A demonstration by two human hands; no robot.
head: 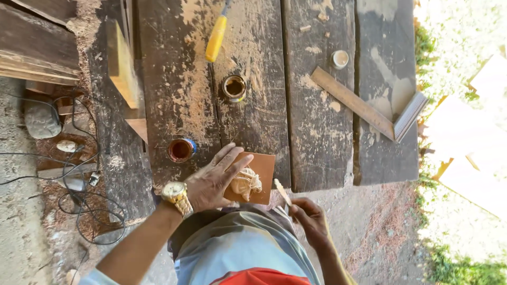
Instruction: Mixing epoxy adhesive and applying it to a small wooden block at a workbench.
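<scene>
View from above of a workbench (322, 132) of dark, sawdust-strewn planks. The left hand (214, 182), wearing a gold wristwatch (177, 196), lies flat with fingers spread on a small reddish-brown wooden panel (262, 168) at the near edge of the bench; a wad of pale cloth (247, 182) sits on the panel, touching the fingertips. The right hand (309, 219), just off the near edge, pinches a thin pale stick (282, 191) between thumb and fingers. Left of the panel stands an open tin of reddish-brown liquid (180, 150); farther back, an open tin of brown liquid (234, 87), a small lid (340, 59), a yellow-handled tool (216, 38) and, to the right, a try square (369, 111).
</scene>
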